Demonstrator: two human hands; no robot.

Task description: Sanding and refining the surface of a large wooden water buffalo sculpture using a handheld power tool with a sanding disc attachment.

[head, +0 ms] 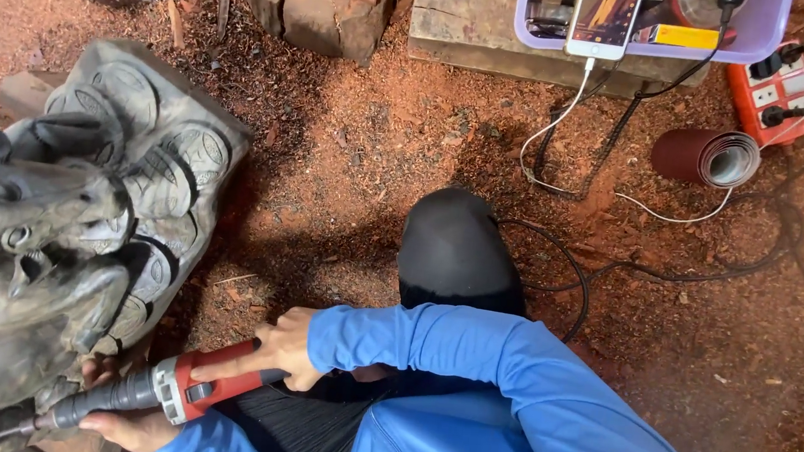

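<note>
Down at the lower left, a red and grey rotary power tool [155, 391] is being gripped by both hands. The right hand [277, 349] is being closed over the red rear body of the tool, with its index finger laid out along the casing, while the left hand [128, 425] is being cupped under the grey front barrel, fingers curled up around it. The tool's thin bit is being pointed down and to the left, at the base of a large dark wooden carving [63, 225], though whether the tip is touching the wood cannot be told. The carving is being shown at the left edge, with rounded medallion shapes cut into its flank. Blue sleeves [467, 367] are being worn on both arms, and a knee in black fabric [453, 250] is being held up just beyond the right hand.

The ground [350, 154] is being covered everywhere by reddish sawdust and wood chips. Black and white cables [617, 206] are being trailed across it toward a red power strip [772, 94] at the upper right, with a roll of sandpaper [709, 156] lying just beside it. A lilac plastic tray [758, 39] is being kept on a wooden block [477, 29] at the top, with a phone [602, 19] propped at its front edge and plugged into a white cable
</note>
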